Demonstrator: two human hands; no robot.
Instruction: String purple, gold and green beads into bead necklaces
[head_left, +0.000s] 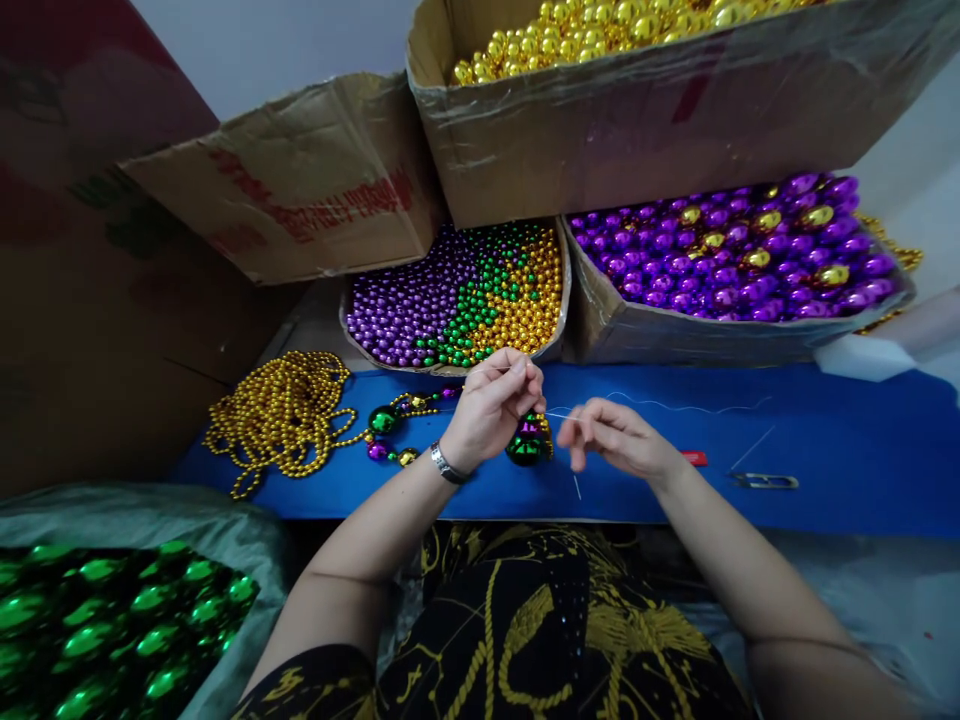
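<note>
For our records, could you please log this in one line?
left hand: pinching thread; right hand: at thread; green bead: near left hand

Only illegible red lettering on the upper-left cardboard box.

Bead strands: desk, left | thread snips: desk, right | small-bead carton: behind left hand | large-bead carton: right of small-bead carton

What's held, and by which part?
Thin white thread: the left hand and right hand pinch it at either side of the stretch between them. Whether either holds an end is unclear.
</note>
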